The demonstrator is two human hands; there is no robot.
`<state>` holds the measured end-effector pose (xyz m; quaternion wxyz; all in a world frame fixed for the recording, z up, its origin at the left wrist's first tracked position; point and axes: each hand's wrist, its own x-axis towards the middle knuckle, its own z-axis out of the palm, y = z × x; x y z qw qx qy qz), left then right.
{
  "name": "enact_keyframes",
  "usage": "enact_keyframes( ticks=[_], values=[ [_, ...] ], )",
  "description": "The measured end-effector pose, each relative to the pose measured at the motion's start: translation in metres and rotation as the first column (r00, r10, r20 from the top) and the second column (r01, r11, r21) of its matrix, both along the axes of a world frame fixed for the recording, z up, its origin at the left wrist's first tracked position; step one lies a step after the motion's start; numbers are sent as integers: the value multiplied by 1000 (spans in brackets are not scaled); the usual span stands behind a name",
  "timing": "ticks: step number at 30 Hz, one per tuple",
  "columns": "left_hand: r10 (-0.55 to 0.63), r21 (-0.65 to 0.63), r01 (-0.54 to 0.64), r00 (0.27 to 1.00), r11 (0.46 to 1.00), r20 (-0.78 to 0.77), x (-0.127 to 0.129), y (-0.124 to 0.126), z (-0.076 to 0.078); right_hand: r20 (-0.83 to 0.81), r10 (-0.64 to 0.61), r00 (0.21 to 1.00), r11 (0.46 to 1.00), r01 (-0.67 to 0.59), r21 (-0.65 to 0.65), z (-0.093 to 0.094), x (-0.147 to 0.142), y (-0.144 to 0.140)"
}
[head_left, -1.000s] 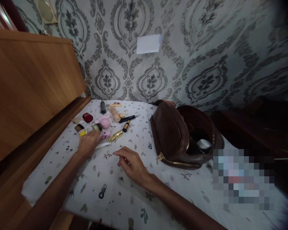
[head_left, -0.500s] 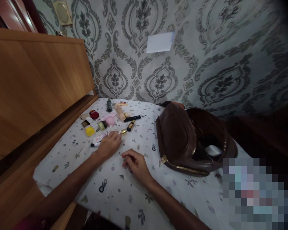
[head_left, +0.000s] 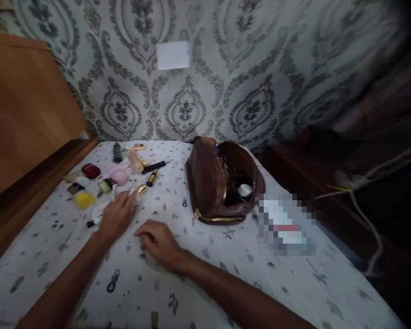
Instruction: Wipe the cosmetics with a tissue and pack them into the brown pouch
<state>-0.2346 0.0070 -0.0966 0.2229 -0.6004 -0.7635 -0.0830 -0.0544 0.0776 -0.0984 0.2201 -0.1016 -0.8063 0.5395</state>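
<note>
My left hand (head_left: 118,214) lies palm down over small make-up items, its fingers stretched forward. Its fingertips are beside a gold-capped small item (head_left: 141,189); the hand partly hides a white tube (head_left: 98,213) and a black-ended stick (head_left: 91,224). My right hand (head_left: 159,242) rests on the patterned cloth (head_left: 157,285) with its fingers loosely curled and nothing visible in them. Beyond my left hand lie a pink round item (head_left: 119,175), a small jar (head_left: 105,185), a gold-and-black tube (head_left: 152,177), a black pen (head_left: 156,166) and a beige tube (head_left: 135,161).
An unzipped brown bag (head_left: 208,183) stands to the right, with a white item (head_left: 245,190) inside. A blurred-out packet (head_left: 284,224) lies beside it. Further left are a red compact (head_left: 91,171), a yellow-capped item (head_left: 84,199) and a dark green bottle (head_left: 117,152). A wooden cabinet (head_left: 27,105) borders the left.
The view has swung to the right, so the bag, hands and cosmetics appear further left. Both hands keep nearly the same place among the items.
</note>
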Motion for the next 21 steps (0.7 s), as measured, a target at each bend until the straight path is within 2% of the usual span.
enact_keyframes(
  ticks=[4,8,15,18,21],
  values=[
    [-14,31,15,1000,999,-22,-1,1,1,70,83,994,970,-97,224,1,4,-4],
    [-25,73,29,998,997,-49,1,3,3,178,220,959,887,-272,374,10,7,-6],
    [-53,178,52,999,983,4,5,0,7,316,353,881,780,-463,420,28,9,-2],
    [-98,222,88,995,971,33,4,-1,7,324,370,871,783,-480,396,24,9,0],
    [-81,242,49,989,969,125,6,1,10,290,370,882,802,-461,379,17,6,1]
  ],
)
